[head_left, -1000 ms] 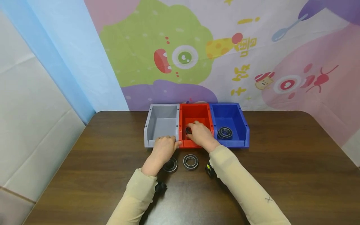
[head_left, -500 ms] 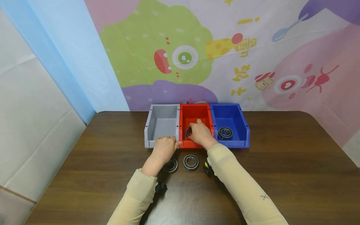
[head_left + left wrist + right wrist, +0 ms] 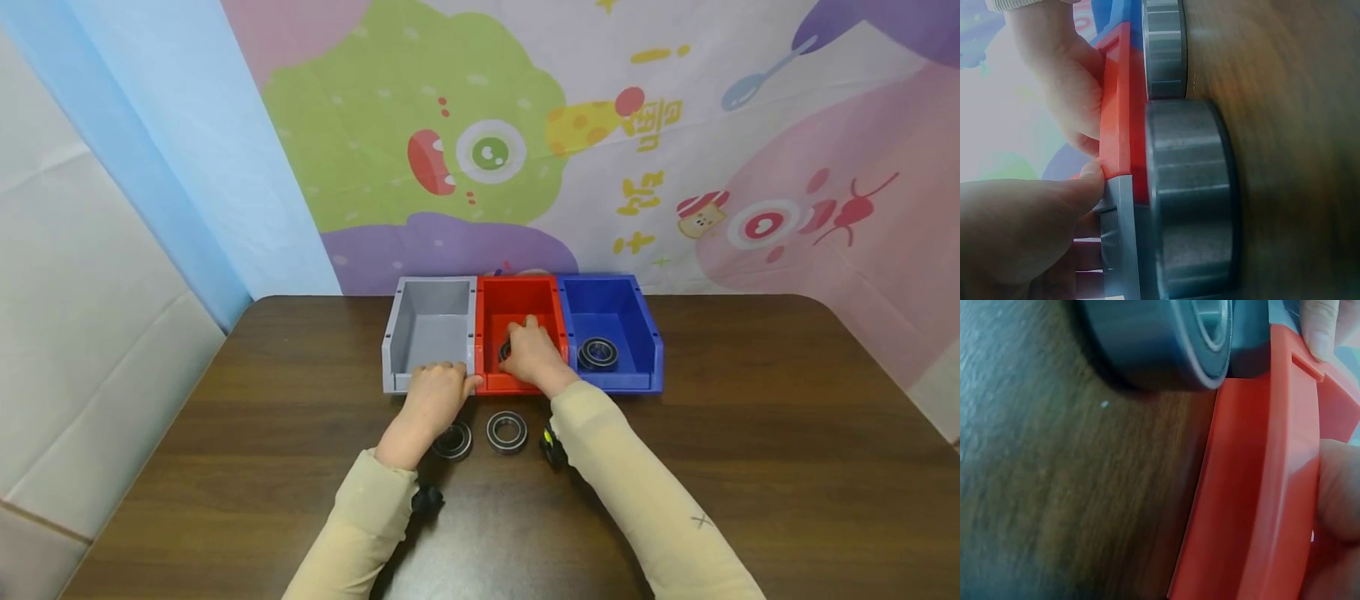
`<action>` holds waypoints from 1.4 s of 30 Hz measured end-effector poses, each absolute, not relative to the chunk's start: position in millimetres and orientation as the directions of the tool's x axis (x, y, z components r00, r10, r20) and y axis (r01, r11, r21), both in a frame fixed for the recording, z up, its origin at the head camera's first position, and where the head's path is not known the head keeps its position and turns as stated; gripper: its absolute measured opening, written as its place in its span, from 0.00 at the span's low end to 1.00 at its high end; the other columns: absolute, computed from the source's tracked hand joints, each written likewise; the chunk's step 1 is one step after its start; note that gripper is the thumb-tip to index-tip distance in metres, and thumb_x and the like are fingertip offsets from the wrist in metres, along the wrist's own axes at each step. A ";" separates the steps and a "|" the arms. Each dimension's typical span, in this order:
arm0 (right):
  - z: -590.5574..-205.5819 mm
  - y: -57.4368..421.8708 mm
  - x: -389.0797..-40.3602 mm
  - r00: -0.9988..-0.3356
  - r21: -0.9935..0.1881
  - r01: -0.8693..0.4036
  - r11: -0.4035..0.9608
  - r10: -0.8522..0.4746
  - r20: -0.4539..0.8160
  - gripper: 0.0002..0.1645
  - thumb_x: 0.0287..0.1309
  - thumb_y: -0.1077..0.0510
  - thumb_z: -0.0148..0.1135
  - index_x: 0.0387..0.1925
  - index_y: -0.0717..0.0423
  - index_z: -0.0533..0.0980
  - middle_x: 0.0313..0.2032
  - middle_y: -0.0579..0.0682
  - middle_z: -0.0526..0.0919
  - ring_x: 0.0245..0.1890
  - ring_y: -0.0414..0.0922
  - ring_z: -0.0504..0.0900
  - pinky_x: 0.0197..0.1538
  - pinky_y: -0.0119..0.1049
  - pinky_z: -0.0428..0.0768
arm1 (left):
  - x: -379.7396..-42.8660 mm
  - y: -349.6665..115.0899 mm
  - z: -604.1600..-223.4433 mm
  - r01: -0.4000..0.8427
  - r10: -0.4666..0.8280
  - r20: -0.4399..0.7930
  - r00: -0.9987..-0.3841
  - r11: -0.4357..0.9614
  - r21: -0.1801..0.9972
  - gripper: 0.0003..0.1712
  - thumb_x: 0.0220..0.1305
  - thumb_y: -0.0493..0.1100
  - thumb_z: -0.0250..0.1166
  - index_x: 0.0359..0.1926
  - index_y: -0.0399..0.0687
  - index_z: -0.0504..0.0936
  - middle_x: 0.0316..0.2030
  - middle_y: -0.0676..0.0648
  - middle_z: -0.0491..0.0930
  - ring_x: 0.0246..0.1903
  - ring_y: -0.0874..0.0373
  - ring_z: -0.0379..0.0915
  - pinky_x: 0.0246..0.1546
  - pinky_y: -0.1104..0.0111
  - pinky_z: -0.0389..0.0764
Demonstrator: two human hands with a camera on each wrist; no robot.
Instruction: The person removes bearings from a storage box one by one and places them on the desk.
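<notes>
In the head view three joined bins stand in a row: a grey bin point(image 3: 437, 327), a red bin point(image 3: 519, 292) and a blue bin point(image 3: 606, 300). My left hand point(image 3: 433, 395) grips the grey bin's front wall, fingers over its top, and its thumb touches the red bin's corner. Inside the red bin, my right hand point(image 3: 534, 357) holds a ball bearing point(image 3: 504, 351), mostly hidden by the fingers. Another ball bearing point(image 3: 597, 354) lies in the blue bin. In the right wrist view the red bin's front wall point(image 3: 1285, 469) hides most of the right hand point(image 3: 1340, 500).
Two bearings lie on the brown table point(image 3: 750, 417) before the bins: one bearing point(image 3: 507, 432) below the red bin, the other bearing point(image 3: 453, 441) beside the left wrist. A cartoon-printed cloth point(image 3: 420, 108) hangs close behind the bins.
My right hand and forearm have shifted slightly left, the hand staying at the bearing inside the red bin. The left hand keeps its place on the grey bin.
</notes>
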State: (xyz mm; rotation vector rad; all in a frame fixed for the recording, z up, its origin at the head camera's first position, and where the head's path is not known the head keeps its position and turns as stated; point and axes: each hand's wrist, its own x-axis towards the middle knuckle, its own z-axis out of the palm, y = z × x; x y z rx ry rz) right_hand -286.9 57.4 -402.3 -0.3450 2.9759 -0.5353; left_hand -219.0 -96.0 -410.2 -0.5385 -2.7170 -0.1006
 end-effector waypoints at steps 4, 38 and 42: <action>-403.1 57.7 -286.7 -0.966 -0.331 -0.221 0.917 -0.252 -0.056 0.31 0.48 0.51 0.66 0.52 0.62 0.69 0.47 0.60 0.72 0.46 0.55 0.71 0.51 0.44 0.72 | -218.9 -96.0 -409.3 0.379 0.354 0.357 -0.864 0.925 0.000 0.22 0.60 0.54 0.57 0.21 0.41 0.76 0.18 0.43 0.78 0.22 0.48 0.77 0.22 0.59 0.73; -401.5 86.4 -230.9 -0.755 0.006 -0.556 0.831 -0.507 0.415 0.27 0.54 0.36 0.54 0.40 0.54 0.77 0.27 0.50 0.70 0.25 0.44 0.68 0.25 0.33 0.68 | -219.2 -95.9 -408.9 0.352 0.337 0.276 -0.900 0.936 0.008 0.22 0.63 0.55 0.54 0.24 0.41 0.77 0.22 0.43 0.79 0.26 0.47 0.77 0.29 0.57 0.74; -401.6 92.4 -223.2 -0.738 0.024 -0.562 0.827 -0.515 0.436 0.29 0.48 0.31 0.57 0.34 0.52 0.77 0.25 0.48 0.68 0.23 0.43 0.67 0.24 0.32 0.66 | -220.4 -96.9 -411.7 0.360 0.340 0.306 -0.889 0.933 0.010 0.21 0.62 0.54 0.55 0.23 0.41 0.76 0.21 0.43 0.78 0.25 0.47 0.77 0.27 0.58 0.73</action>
